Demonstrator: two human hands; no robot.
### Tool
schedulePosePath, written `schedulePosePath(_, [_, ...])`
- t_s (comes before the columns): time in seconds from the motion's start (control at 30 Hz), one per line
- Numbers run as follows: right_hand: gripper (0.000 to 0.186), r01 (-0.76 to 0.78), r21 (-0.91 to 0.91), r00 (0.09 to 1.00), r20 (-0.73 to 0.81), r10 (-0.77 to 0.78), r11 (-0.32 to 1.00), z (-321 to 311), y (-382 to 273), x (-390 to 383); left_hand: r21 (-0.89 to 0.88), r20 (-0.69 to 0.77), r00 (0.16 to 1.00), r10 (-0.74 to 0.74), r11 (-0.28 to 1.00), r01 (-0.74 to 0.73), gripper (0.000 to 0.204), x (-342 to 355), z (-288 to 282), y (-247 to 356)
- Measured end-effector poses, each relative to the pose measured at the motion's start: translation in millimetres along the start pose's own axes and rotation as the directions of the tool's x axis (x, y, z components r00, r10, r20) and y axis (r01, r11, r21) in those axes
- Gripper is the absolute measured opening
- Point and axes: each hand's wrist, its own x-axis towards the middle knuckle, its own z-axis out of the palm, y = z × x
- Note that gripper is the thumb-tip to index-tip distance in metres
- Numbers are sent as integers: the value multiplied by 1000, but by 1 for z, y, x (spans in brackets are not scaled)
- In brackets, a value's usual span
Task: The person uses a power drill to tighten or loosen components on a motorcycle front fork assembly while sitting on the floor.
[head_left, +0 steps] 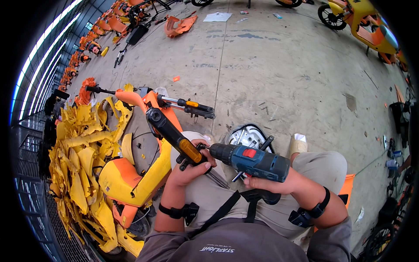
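My left hand (196, 169) is closed round the lower end of a black bar-shaped scooter part (168, 126) with an amber reflector, angled up over the orange frame. My right hand (270, 184) grips a dark blue cordless drill (255, 161) with a red switch. The drill's nose points left at that lower end, beside my left fingers; whether the bit touches it is hard to tell. Beneath the drill, between my legs, lies a silver metal housing (244, 134) with black rods. A partly stripped orange and yellow scooter (124, 183) lies at my left.
A big pile of yellow body panels (78, 168) fills the left side. Orange panels (179, 27) and a white sheet (217, 17) lie on the concrete floor (283, 74) ahead. A yellow scooter (371, 35) stands at the upper right; dark parts (395, 118) line the right edge.
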Motion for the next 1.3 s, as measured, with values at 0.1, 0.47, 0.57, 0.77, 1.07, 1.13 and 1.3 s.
schedulePosePath(0.1, [32,77,143,996,-54,-70,987,11,4,2,-10,0,1000,-1,1000,1,55,0,0,0])
schedulePosePath(0.47, [20,-19,120,1000,-18,21,993,8,3,0,-57,-2,999,-36,998,36,56,-1,1,1])
schedulePosePath(0.57, [18,192,-81,980,-38,-196,978,4,15,3,-49,-7,999,-48,998,47,56,0,1,1])
schedulePosePath(0.77, [16,36,56,998,-45,-33,998,7,1,-2,-37,-21,998,-56,998,56,56,-1,3,2])
schedulePosePath(1.07, [15,-8,90,999,-44,12,996,12,4,2,-36,-33,996,-77,996,76,55,-5,1,3])
schedulePosePath(1.13, [16,17,77,999,-43,-14,997,12,4,4,-53,-10,999,-52,997,52,55,-5,-3,-1])
schedulePosePath(1.3, [24,-97,346,992,-43,119,933,7,2,2,12,-9,999,-47,999,47,59,3,0,2])
